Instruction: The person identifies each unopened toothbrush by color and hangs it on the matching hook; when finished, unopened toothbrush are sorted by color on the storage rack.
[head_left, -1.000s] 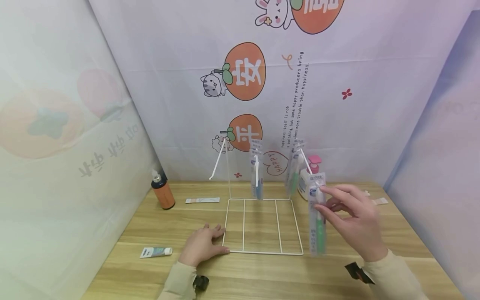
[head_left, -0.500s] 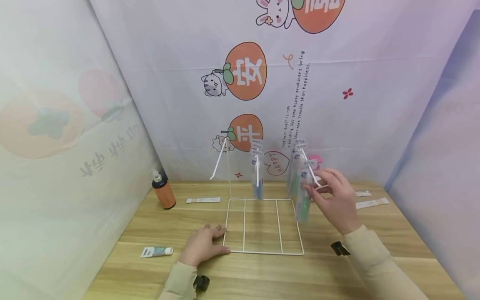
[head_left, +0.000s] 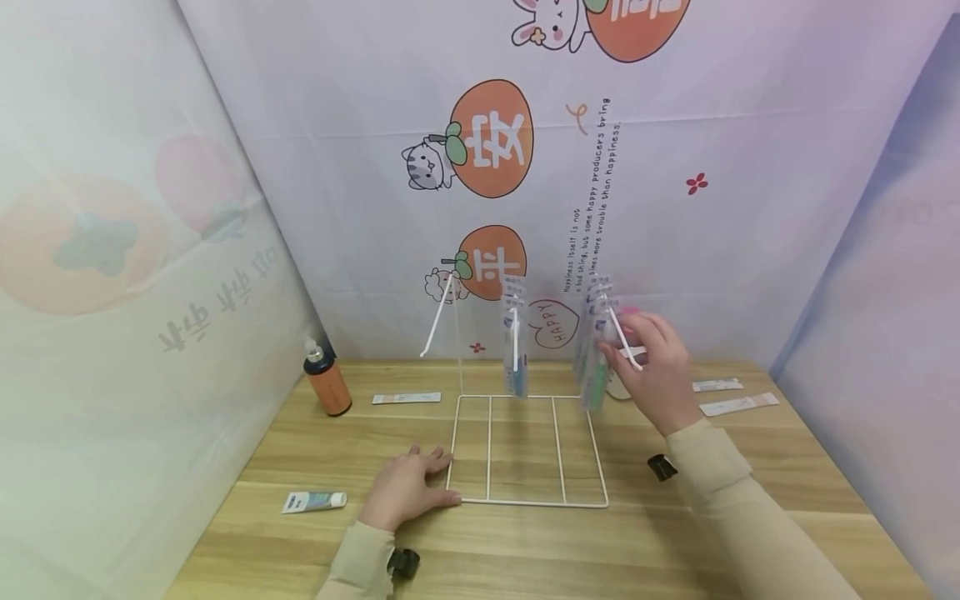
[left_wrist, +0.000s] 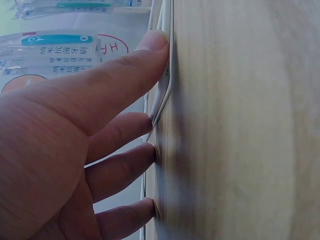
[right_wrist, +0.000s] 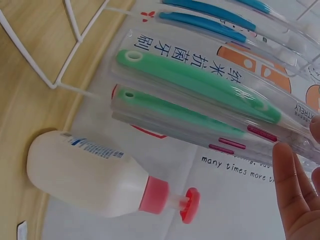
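My right hand (head_left: 654,367) pinches a packaged green toothbrush (head_left: 597,379), which hangs on the right hook (head_left: 624,337) of a white wire rack (head_left: 532,503). In the right wrist view its fingertips are at the head end of the clear packs, where a green toothbrush (right_wrist: 200,86) is plain to see. More packs hang behind it on that hook. Packaged blue toothbrushes (head_left: 517,375) hang from the middle hook. My left hand (head_left: 405,490) rests at the rack base's front left corner, its thumb on the wire and its other fingertips on the table in the left wrist view.
The left hook (head_left: 437,321) bears nothing. A white pump bottle (right_wrist: 90,172) with a pink top stands behind the right hook. An orange bottle (head_left: 328,387), a small tube (head_left: 313,502) and flat sachets (head_left: 738,405) are on the wooden table (head_left: 525,550).
My right hand has carried the green toothbrush pack left and back, onto the right hook and further along it towards the other packs. The left hand has kept its place.
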